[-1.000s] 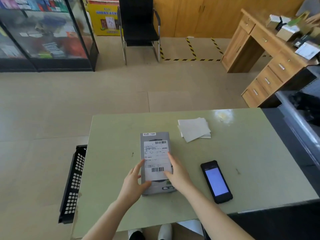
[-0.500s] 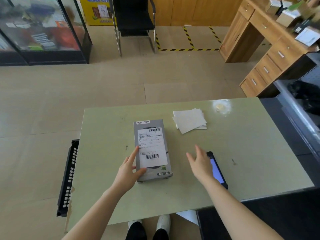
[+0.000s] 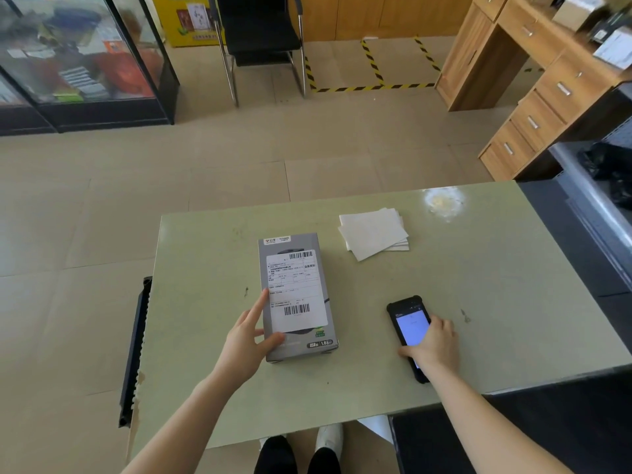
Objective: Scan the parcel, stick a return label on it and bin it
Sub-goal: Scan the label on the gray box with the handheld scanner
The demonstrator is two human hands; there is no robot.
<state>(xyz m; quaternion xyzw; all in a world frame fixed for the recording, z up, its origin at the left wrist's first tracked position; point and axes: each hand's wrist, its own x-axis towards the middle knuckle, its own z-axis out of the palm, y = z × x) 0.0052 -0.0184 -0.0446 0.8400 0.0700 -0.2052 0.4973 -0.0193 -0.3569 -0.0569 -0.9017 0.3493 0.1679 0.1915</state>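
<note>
A grey parcel box (image 3: 297,299) with a white shipping label and barcodes lies flat on the green table (image 3: 478,285). My left hand (image 3: 248,340) rests against its left side, thumb on the near corner, fingers spread. My right hand (image 3: 432,347) lies over the lower half of a black handheld scanner (image 3: 408,323) whose screen is lit; fingers curl around its edges. A small stack of white return labels (image 3: 374,232) sits beyond the parcel, to the right.
A black slotted crate (image 3: 135,350) stands on the floor against the table's left edge. A dark counter (image 3: 581,241) borders the right side. Farther off are a black chair (image 3: 261,39), a glass cabinet (image 3: 78,59) and a wooden desk (image 3: 533,83).
My right hand left the parcel's label, moved right across the table and settled on the scanner. My left hand stayed on the parcel's left side.
</note>
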